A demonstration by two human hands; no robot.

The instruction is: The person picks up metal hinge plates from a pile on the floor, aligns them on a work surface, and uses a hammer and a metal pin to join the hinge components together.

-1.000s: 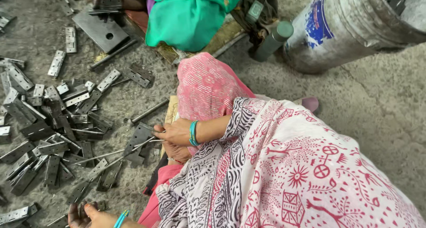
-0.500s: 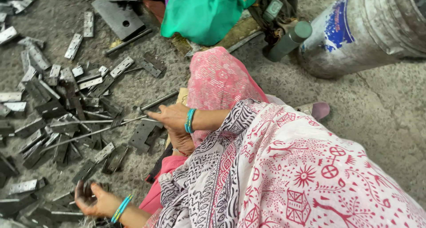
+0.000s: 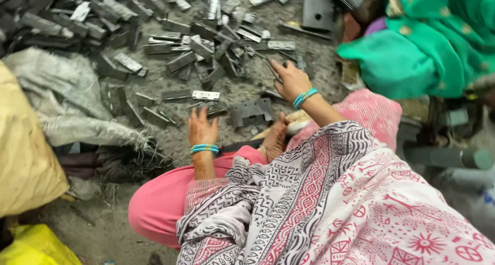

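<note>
Your left hand rests palm down on the concrete floor, fingers spread apart and laid over a dark metal piece just ahead of your knee; the fingers lie on it flat and do not close around it. A bright hinge lies on the floor just beyond those fingertips, apart from them. Your right hand reaches farther out over the floor, its fingers curled together around a thin metal rod that sticks out past the fingertips toward the pile. Whether the rod is clamped tight or only lightly pinched cannot be told, since the hand is blurred.

Between your two hands a flat grey bracket sits on the floor, near your bare foot. Both wrists carry blue bangles.

A wide heap of hinges, grey and dull, covers the floor toward its far side, running from the far left corner across to the middle. A larger flat plate lies at the far edge, right of the heap. A crumpled grey sack lies on the left of the floor, touching the edge of the heap, and a tan sack stands beside it at the near left. Another person in green cloth sits at the far right. A green bottle lies on its side at the right edge.
</note>
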